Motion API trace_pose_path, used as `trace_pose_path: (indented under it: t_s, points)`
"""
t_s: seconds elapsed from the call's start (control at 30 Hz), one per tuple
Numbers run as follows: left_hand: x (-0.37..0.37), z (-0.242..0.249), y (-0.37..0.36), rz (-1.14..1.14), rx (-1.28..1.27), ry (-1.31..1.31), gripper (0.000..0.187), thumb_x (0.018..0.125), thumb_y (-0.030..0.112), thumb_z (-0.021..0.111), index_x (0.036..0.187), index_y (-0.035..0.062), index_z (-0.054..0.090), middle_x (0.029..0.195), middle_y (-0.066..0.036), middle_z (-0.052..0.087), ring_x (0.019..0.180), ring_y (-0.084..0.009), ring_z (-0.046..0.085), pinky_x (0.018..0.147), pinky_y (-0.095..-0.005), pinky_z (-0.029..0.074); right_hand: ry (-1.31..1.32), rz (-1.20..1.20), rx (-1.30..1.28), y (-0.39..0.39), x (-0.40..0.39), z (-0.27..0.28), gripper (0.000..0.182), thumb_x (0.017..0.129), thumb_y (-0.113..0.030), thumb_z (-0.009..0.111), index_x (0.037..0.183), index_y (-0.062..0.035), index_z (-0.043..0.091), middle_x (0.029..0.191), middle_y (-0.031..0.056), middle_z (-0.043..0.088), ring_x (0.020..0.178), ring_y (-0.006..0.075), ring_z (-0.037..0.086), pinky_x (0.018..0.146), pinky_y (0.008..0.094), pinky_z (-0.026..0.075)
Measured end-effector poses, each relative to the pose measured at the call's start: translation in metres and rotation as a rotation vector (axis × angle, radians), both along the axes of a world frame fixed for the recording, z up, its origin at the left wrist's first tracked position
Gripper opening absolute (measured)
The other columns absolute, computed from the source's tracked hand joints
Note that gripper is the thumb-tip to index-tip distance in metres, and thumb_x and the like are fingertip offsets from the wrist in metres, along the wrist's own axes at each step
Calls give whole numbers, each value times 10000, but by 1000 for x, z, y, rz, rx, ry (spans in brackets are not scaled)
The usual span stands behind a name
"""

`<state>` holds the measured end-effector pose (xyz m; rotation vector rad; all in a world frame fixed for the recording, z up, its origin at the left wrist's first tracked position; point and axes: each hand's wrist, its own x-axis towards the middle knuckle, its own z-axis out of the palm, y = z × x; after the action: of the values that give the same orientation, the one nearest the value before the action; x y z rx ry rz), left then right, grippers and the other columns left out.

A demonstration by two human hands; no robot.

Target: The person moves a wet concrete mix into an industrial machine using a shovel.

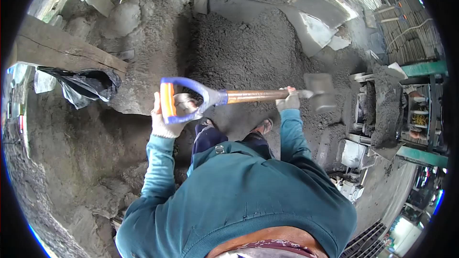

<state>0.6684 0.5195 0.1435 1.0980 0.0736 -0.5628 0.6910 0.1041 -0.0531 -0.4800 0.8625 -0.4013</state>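
A shovel [253, 96] lies level across the front of my body, its blade pointing right. My left hand [166, 120], in a pale glove with bare fingertips, is closed around the blue and orange D-shaped grip. Farther along, my gloved right hand [289, 99] wraps the lower end of the wooden shaft, close to the blade. The grey metal blade [321, 91] is slightly blurred and hangs above the ground, left of a machine. Beyond the shaft spreads a heap of dark, damp, crumbly material [244, 43].
A metal machine [366, 110] with dark material on it stands at the right, by green beams [423, 155]. Broken slabs [318, 24] lean at the back right. A wooden beam [67, 50] and a black plastic bag [88, 86] are at the left.
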Motion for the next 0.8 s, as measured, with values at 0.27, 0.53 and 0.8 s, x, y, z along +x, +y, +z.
trace_pose_path:
  t_s: [0.27, 0.53, 0.8]
  points:
    - [-36, -112, 60, 491, -76, 435, 335, 909, 421, 631, 873, 91, 587, 686, -64, 582, 576, -188, 571, 518, -328, 487, 103, 376, 57, 58, 114, -55, 129, 875, -220, 601, 854, -135, 507, 731, 23, 516, 678, 247, 556, 704, 462, 510]
    - [-477, -194, 136, 1355, 1075, 625, 517, 887, 441, 546, 1257, 81, 516, 1147, -120, 539, 1024, -219, 514, 828, -412, 468, 590, 1248, 408, 343, -88, -204, 78, 859, -141, 580, 796, -97, 566, 600, 131, 540, 490, 328, 572, 467, 529, 495]
    - [-197, -267, 125, 1345, 707, 916, 346, 902, 395, 603, 914, 65, 500, 824, -89, 491, 716, -199, 476, 603, -376, 408, 626, 1058, 614, 427, -40, -242, 105, 893, -163, 604, 900, -92, 528, 611, 72, 504, 514, 249, 561, 455, 443, 472]
